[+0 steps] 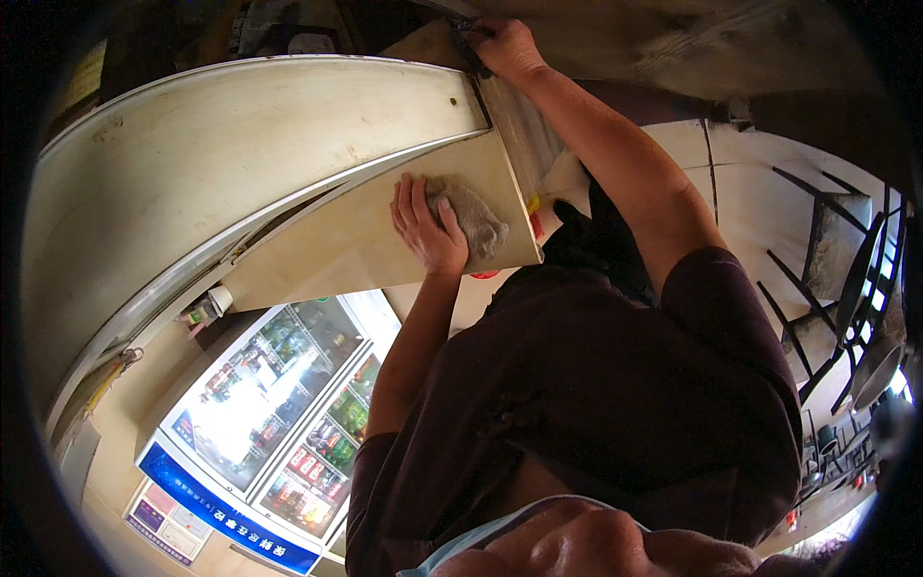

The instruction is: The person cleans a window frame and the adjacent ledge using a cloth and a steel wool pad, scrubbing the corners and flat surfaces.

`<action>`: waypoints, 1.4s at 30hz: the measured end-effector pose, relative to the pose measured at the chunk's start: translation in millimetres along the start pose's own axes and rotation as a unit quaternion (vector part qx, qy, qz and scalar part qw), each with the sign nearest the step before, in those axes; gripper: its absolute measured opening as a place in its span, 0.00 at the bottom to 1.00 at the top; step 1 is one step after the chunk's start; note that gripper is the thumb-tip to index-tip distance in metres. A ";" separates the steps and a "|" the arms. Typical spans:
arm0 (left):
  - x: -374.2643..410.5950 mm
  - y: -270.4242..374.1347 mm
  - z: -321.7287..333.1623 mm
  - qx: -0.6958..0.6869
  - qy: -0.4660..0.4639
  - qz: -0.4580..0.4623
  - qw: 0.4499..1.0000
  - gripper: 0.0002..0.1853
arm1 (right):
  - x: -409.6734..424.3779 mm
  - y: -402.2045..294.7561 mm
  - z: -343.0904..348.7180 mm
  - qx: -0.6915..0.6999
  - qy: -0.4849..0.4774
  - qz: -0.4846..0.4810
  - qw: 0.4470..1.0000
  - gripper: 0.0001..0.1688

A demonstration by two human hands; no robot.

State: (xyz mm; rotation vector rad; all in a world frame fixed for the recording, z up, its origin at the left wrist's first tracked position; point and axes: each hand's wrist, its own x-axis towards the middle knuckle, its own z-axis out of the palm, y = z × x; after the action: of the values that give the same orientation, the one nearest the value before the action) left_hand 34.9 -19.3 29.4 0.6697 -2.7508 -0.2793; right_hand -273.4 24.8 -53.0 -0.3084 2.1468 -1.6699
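Observation:
My left hand lies palm down with a crumpled grey-brown cloth under and beside its fingers, its thumb over the cloth. The cloth rests on a smooth cream panel near its right end. At the top of the view, my right hand is closed round a dark, narrow object near the corner of a larger cream panel. What that dark object is, I cannot tell. Both bare forearms reach out from short dark sleeves.
A lit glass-door drinks fridge stands at lower left, with posted papers beside it. A white cup is by the panel's left end. Chairs stand at right. Dark, blurred surfaces run along the top.

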 end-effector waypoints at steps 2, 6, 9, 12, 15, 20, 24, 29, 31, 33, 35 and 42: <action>-4.9 -3.5 -1.2 -0.003 -0.007 -0.013 1.000 0.25 | -24.9 2.0 -6.8 -0.007 -0.037 -0.012 0.999 0.21; -4.4 -3.4 0.5 -0.006 -0.004 -0.012 1.000 0.25 | -64.4 4.5 -19.8 0.008 -0.077 0.011 0.997 0.26; -2.3 -2.2 0.2 -0.004 -0.001 -0.008 1.000 0.25 | -40.1 7.1 -7.7 -0.012 -0.044 0.023 0.999 0.22; 0.2 0.4 -0.5 -0.002 -0.001 -0.001 1.000 0.25 | -3.5 17.4 6.6 -0.033 0.055 -0.085 0.994 0.17; -2.7 -1.7 1.0 -0.001 0.002 -0.007 1.000 0.25 | -26.1 12.0 1.5 -0.064 0.029 -0.059 0.996 0.18; -4.3 -1.3 -1.0 0.002 0.000 -0.012 1.000 0.26 | -72.1 -0.8 -19.9 -0.005 -0.068 0.024 0.997 0.18; -1.2 -0.6 -0.8 0.001 0.002 0.000 1.000 0.26 | -20.0 -1.1 -4.5 -0.048 0.020 -0.063 0.997 0.18; -4.8 -4.5 0.9 0.001 -0.006 -0.009 1.000 0.26 | -45.4 5.5 -9.0 -0.091 -0.016 -0.094 0.991 0.19; -6.1 -5.1 0.5 -0.001 -0.005 -0.013 1.000 0.26 | -86.0 8.0 -19.2 -0.056 -0.028 -0.080 0.995 0.19; -4.2 -3.0 -1.1 -0.001 -0.008 -0.011 1.000 0.26 | -93.4 4.2 -23.1 -0.031 -0.023 -0.085 0.996 0.19; -5.7 -2.2 -2.4 0.002 -0.008 -0.013 1.000 0.26 | -82.7 -6.7 -21.2 -0.019 -0.009 -0.110 0.994 0.20; -4.0 -8.5 4.4 0.005 0.001 0.004 1.000 0.26 | -25.4 -5.4 -4.8 -0.087 0.031 -0.085 0.992 0.19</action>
State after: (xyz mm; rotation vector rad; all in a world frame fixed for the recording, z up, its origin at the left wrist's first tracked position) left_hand 40.4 -24.4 22.1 0.6621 -2.7542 -0.2647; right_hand -253.2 38.0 -42.4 -0.5093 2.3779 -1.6012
